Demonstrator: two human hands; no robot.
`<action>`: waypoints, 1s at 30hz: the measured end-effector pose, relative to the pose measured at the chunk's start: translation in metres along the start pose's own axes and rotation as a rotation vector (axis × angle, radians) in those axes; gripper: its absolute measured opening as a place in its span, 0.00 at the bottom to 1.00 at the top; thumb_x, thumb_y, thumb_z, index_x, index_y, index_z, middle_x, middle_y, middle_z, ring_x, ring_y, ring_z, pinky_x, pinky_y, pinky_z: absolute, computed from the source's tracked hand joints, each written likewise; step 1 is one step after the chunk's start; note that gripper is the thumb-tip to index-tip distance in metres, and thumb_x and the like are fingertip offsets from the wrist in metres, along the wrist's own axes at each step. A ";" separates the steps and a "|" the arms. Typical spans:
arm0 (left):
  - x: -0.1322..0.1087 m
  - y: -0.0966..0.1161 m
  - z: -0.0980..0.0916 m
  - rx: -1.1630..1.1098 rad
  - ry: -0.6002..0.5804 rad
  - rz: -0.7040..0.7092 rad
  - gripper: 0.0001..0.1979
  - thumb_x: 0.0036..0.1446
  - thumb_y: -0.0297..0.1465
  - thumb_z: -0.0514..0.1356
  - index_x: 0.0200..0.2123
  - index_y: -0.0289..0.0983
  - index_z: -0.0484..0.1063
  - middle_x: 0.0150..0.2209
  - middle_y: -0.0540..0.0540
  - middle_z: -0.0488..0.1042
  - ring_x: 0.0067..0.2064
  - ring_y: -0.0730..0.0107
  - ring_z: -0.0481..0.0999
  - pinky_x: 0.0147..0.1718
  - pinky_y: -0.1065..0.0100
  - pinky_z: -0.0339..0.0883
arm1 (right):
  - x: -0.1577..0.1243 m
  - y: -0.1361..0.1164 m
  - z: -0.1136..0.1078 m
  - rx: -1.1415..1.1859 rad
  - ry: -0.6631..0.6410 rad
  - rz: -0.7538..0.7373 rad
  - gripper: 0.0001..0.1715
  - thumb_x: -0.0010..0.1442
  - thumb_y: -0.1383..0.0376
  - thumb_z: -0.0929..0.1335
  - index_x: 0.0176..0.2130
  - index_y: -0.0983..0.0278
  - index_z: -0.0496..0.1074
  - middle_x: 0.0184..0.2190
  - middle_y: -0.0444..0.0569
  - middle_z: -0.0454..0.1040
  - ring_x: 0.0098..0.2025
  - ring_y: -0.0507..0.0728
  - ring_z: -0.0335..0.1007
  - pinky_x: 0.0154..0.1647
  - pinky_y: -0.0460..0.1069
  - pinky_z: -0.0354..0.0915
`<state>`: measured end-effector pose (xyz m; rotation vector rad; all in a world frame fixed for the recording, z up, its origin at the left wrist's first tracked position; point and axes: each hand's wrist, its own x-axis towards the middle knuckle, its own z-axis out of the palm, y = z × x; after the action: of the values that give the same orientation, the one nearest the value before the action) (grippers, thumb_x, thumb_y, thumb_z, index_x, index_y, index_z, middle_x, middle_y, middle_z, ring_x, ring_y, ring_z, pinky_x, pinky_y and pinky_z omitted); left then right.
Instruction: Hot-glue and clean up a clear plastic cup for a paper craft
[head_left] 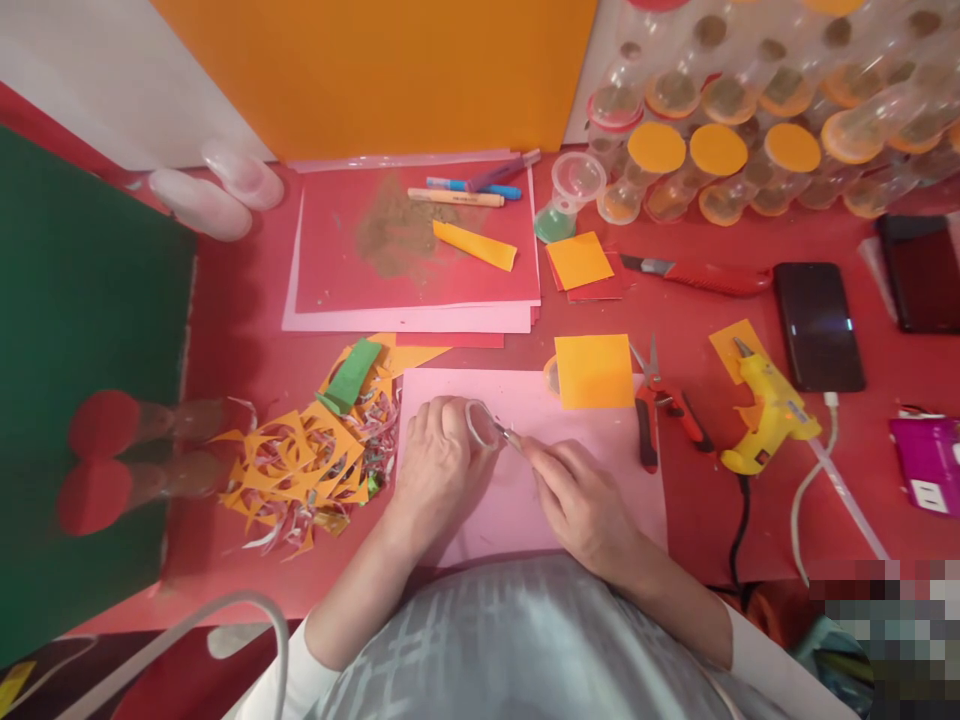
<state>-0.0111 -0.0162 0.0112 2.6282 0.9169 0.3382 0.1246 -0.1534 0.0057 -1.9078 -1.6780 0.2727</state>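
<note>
My left hand (439, 455) is closed around a small clear plastic piece with a round, whitish rim (481, 424), its open end facing up and to the right. Most of that piece is hidden by my fingers. In my right hand (589, 500) is a slim tool with a metal tip (511, 437), its handle covered by the fingers. The tip meets the right side of the round rim. Both hands are over a pink sheet (611, 455). An orange paper square (594, 371) lies above my right hand, beside red-handled snips (654, 400).
Orange paper offcuts and shreds (300, 460) heap at left. A yellow glue gun (772, 415), a phone (819, 325) and a red utility knife (712, 276) lie at right. Clear plastic bottle shapes (720, 100) stack at upper right. Markers (456, 198) rest on red sheets (337, 270).
</note>
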 end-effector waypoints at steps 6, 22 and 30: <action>0.000 0.000 0.002 0.063 0.001 0.015 0.08 0.61 0.30 0.57 0.43 0.37 0.62 0.37 0.41 0.73 0.39 0.56 0.73 0.37 0.58 0.70 | 0.000 0.001 0.001 -0.061 -0.016 -0.031 0.21 0.68 0.74 0.60 0.57 0.67 0.69 0.33 0.51 0.76 0.35 0.56 0.75 0.31 0.47 0.72; 0.000 -0.005 0.002 0.068 0.052 0.067 0.09 0.60 0.29 0.60 0.41 0.37 0.62 0.34 0.43 0.72 0.36 0.57 0.73 0.35 0.58 0.71 | 0.000 -0.001 0.004 -0.042 0.048 0.061 0.18 0.67 0.74 0.61 0.52 0.63 0.73 0.35 0.50 0.79 0.37 0.56 0.77 0.38 0.49 0.73; 0.001 -0.003 0.001 0.034 0.060 0.069 0.09 0.58 0.27 0.61 0.38 0.39 0.62 0.33 0.46 0.71 0.34 0.59 0.73 0.35 0.60 0.71 | -0.001 -0.003 0.002 -0.063 0.050 0.057 0.19 0.67 0.73 0.61 0.53 0.63 0.72 0.33 0.48 0.79 0.35 0.56 0.77 0.38 0.49 0.73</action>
<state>-0.0115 -0.0133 0.0095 2.6986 0.8591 0.4242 0.1203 -0.1538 0.0052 -1.9948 -1.6186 0.1948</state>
